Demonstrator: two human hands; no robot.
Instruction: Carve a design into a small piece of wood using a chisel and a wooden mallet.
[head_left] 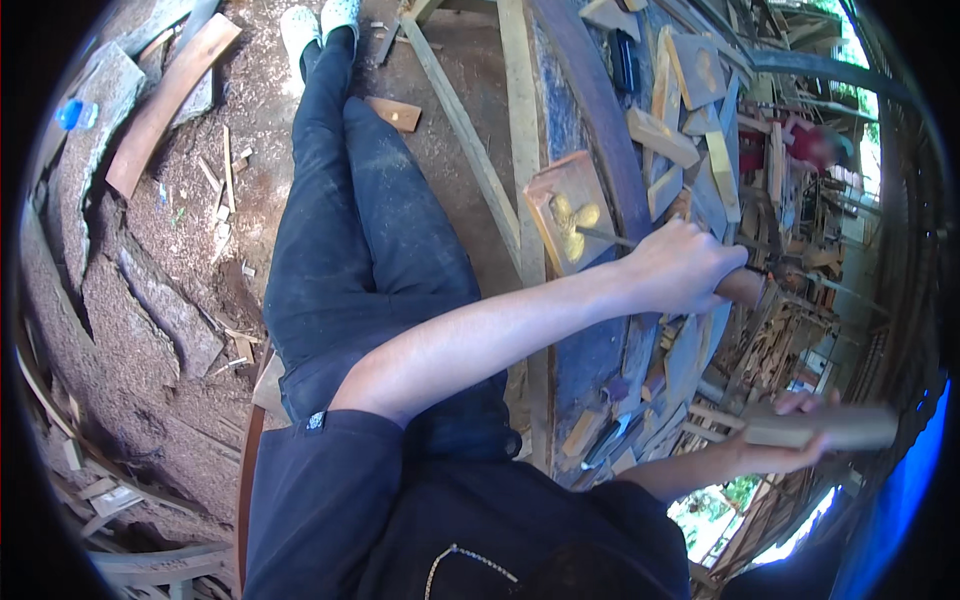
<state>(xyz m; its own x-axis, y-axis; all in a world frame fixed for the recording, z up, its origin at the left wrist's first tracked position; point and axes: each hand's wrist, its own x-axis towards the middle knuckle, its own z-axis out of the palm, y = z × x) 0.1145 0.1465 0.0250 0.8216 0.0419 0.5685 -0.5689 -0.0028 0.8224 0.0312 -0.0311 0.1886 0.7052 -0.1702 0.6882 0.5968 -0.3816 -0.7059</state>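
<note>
My left hand (690, 268) is wrapped round a chisel-like tool with a wooden handle (743, 287). Its thin metal shaft (608, 235) meets a small wooden board (545, 205) bearing a yellow, rounded, petal-like shape (585, 218). That board rests on the dark, worn bench (575, 370) to my right. Lower and farther right, my right hand (795, 445) grips a long greyish wooden block (855, 428), held apart from the tool.
Offcuts (660, 135) crowd the bench, beside a timber brace (450, 110). Curved boards (170, 105) and bark-edged slabs (90, 180) lie on the dusty floor at left. A person in red (805, 145) is among stacked timber at far right. My legs extend alongside the bench.
</note>
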